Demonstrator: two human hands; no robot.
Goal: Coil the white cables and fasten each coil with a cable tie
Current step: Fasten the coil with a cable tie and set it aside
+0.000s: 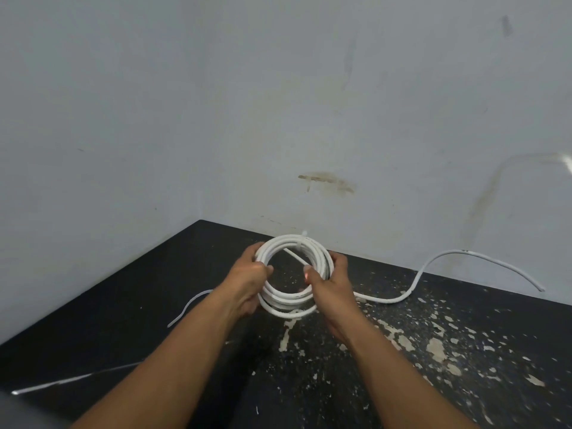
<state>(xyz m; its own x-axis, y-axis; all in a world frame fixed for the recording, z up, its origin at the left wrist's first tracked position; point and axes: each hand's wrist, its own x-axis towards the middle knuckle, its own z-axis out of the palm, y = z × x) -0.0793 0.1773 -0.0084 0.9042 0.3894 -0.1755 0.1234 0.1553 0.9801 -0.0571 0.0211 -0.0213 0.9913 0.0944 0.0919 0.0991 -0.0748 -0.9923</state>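
Black surface (148, 283); fingers (340, 260) curled around coil (288, 298).

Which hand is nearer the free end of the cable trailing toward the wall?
Right. The right hand grips the coil on the side facing the free end, though well short of it; the left hand grips the opposite side, farther off.

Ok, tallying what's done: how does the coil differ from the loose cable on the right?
The coil is wound into tight rings; the loose cable trails in an open wave. The coil is gripped by the left hand and right hand; the loose cable lies on the table. The coil carries a tie; the loose cable shows none. Both are white.
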